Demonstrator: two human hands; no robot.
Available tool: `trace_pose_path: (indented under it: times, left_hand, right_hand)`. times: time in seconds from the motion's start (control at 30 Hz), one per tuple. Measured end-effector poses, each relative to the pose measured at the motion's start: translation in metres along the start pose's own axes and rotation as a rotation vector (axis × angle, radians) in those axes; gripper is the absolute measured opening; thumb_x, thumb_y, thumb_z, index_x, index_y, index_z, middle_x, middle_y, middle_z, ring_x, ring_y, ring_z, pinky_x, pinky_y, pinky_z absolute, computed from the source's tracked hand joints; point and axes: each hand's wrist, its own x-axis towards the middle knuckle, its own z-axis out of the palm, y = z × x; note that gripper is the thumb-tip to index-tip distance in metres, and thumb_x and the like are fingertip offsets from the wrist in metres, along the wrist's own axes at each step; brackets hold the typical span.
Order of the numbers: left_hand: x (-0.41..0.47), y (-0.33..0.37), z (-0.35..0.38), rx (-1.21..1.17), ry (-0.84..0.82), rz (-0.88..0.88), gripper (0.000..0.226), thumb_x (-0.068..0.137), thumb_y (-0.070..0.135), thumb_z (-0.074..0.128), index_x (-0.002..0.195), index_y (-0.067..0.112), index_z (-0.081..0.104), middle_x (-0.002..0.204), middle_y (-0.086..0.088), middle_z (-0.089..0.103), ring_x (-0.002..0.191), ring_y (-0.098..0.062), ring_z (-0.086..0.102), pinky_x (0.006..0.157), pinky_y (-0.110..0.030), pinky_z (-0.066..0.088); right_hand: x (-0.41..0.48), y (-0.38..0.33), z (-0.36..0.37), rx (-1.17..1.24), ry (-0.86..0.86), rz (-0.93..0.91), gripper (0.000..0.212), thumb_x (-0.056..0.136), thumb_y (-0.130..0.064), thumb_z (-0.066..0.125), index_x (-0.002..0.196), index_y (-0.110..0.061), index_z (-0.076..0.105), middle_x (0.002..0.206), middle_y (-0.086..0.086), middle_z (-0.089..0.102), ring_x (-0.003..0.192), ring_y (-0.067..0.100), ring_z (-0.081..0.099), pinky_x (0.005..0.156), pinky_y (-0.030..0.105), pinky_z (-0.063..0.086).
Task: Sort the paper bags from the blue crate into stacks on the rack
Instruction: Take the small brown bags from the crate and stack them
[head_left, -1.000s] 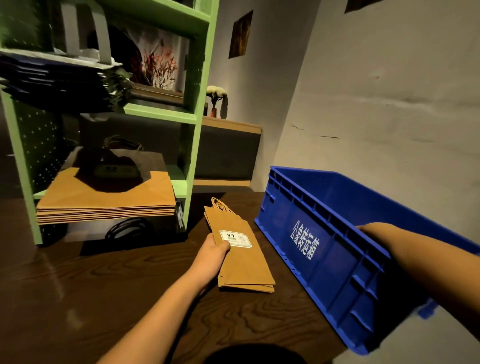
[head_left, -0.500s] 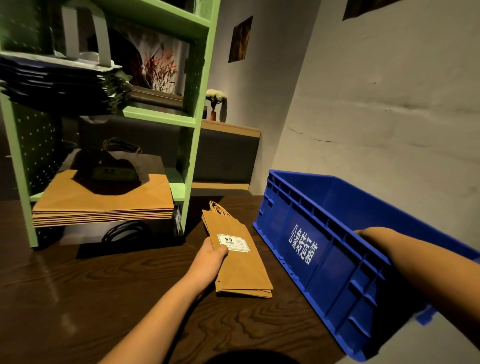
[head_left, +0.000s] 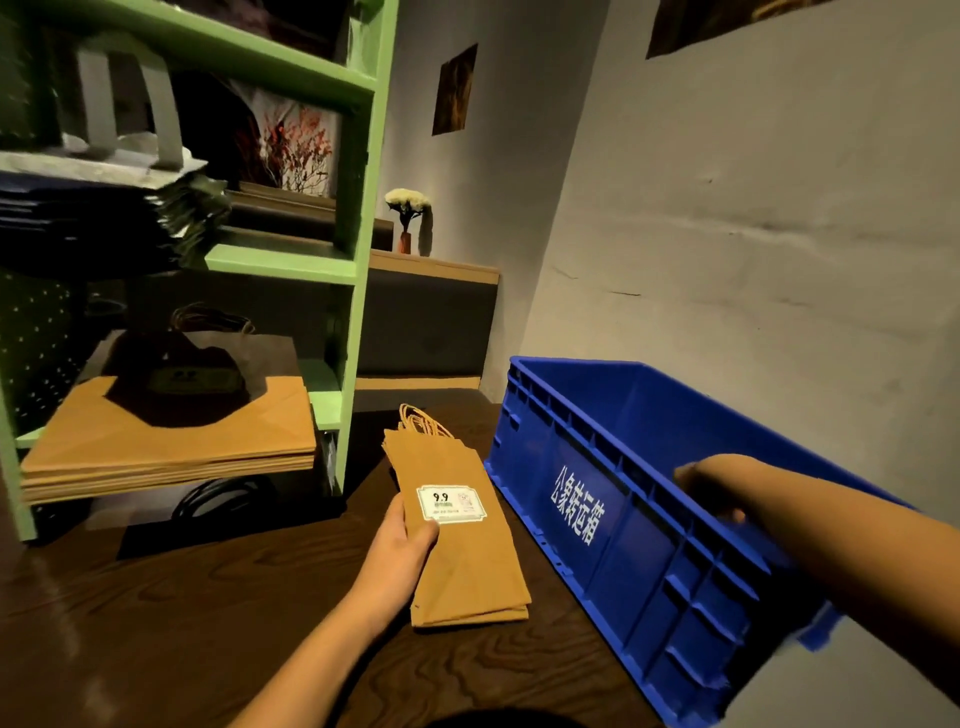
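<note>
My left hand (head_left: 400, 551) sits at 6 o'clock in the view, and its fingers grip a thin pile of slim brown bags (head_left: 467, 566) by the left edge, thumb on top just beside the white label (head_left: 451, 503). The bags point away from me, twine handles at the far end. Their near end lies low at the bench (head_left: 156, 623), though I cannot tell whether it touches the wood.

At 3 o'clock my right hand (head_left: 711, 488) holds the blue crate (head_left: 597, 519), fingers curled over the rim of its near long wall and thumb on the outside. The crate stands just right of the bags, tilted, along the grey wall (head_left: 727, 234). I cannot see what is inside it.

The green rack (head_left: 358, 260) stands at 10 o'clock. Its lower shelf carries a flat brown stack (head_left: 171, 447) with a darker bag lying on top. The shelf above holds a dark stack (head_left: 104, 218) topped by a pale bag with upright handles.
</note>
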Motion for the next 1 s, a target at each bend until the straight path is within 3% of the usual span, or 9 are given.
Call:
trace_pose_path:
  times: [0.1,0.2,0.27,0.33,0.47,0.63,0.73,0.87,1.0]
  left_hand:
    - [-0.006,0.0,0.01,-0.159,-0.038,-0.032,0.032,0.105,0.004,0.051,0.132,0.02,0.055,0.116,0.003,0.074,0.099,-0.01,0.073,0.071,-0.015,0.056]
    - [-0.001,-0.006,0.019,-0.325,-0.049,-0.131,0.034,0.104,0.003,0.05,0.134,0.014,0.06,0.119,-0.011,0.077,0.109,-0.032,0.073,0.09,-0.043,0.057]
    - [0.003,-0.007,0.019,-0.343,-0.045,-0.158,0.035,0.103,0.002,0.05,0.134,0.013,0.06,0.119,-0.014,0.077,0.112,-0.039,0.07,0.097,-0.049,0.054]
    - [0.005,-0.008,0.02,-0.326,-0.042,-0.17,0.034,0.103,0.002,0.05,0.132,0.015,0.06,0.118,-0.014,0.077,0.11,-0.038,0.07,0.093,-0.047,0.055]
    - [0.007,-0.008,0.02,-0.254,-0.03,-0.148,0.031,0.103,-0.001,0.05,0.122,0.02,0.061,0.117,-0.011,0.074,0.104,-0.031,0.07,0.083,-0.039,0.053]
    - [0.008,-0.01,0.02,-0.241,-0.02,-0.165,0.029,0.103,0.0,0.05,0.122,0.019,0.062,0.113,-0.009,0.074,0.105,-0.033,0.069,0.086,-0.039,0.052]
    - [0.008,-0.012,0.019,-0.237,-0.025,-0.181,0.031,0.103,0.0,0.049,0.129,0.014,0.059,0.12,-0.016,0.073,0.108,-0.037,0.068,0.089,-0.042,0.052]
    - [0.009,-0.007,0.018,-0.231,-0.035,-0.172,0.031,0.102,-0.008,0.048,0.125,0.011,0.057,0.117,-0.019,0.069,0.094,-0.03,0.066,0.076,-0.035,0.049]
    - [0.008,0.003,0.017,-0.216,-0.044,-0.15,0.033,0.102,-0.009,0.047,0.126,0.012,0.055,0.111,-0.013,0.068,0.091,-0.021,0.064,0.072,-0.03,0.047]
  right_hand:
    - [-0.014,-0.009,-0.01,-0.155,-0.092,-0.046,0.029,0.098,-0.018,0.056,0.071,-0.008,0.055,0.069,0.01,0.06,0.059,0.019,0.058,0.056,0.032,0.049]
    - [-0.007,-0.007,-0.001,-0.22,-0.174,-0.128,0.027,0.102,-0.024,0.053,0.076,-0.017,0.047,0.101,0.011,0.06,0.084,0.025,0.055,0.083,0.033,0.042]
    - [0.004,-0.005,0.002,-0.172,-0.111,-0.166,0.013,0.096,-0.031,0.062,0.091,-0.02,0.057,0.115,0.01,0.062,0.096,0.026,0.057,0.085,0.035,0.045]
    - [0.014,-0.004,0.0,-0.156,0.037,-0.223,0.027,0.088,-0.041,0.069,0.102,-0.018,0.066,0.113,0.009,0.07,0.096,0.028,0.065,0.08,0.034,0.049]
    - [0.021,-0.004,-0.005,-0.146,0.078,-0.225,0.024,0.083,-0.039,0.072,0.091,-0.018,0.063,0.095,0.005,0.066,0.084,0.025,0.063,0.075,0.032,0.051]
    - [0.03,0.005,-0.007,-0.038,0.106,-0.183,0.024,0.087,-0.029,0.065,0.107,-0.015,0.064,0.106,0.007,0.068,0.086,0.025,0.063,0.077,0.034,0.054]
    - [0.024,0.004,-0.008,0.017,0.314,-0.16,0.023,0.092,-0.032,0.057,0.106,-0.016,0.065,0.094,0.005,0.064,0.082,0.025,0.061,0.072,0.036,0.054]
    - [0.016,0.001,-0.012,0.077,0.567,-0.103,0.011,0.097,-0.03,0.052,0.097,-0.022,0.059,0.085,-0.001,0.063,0.074,0.022,0.059,0.062,0.035,0.044]
    - [0.005,0.002,-0.029,0.149,0.718,-0.138,0.01,0.102,-0.029,0.046,0.104,-0.022,0.054,0.088,0.0,0.065,0.073,0.02,0.062,0.063,0.037,0.052]
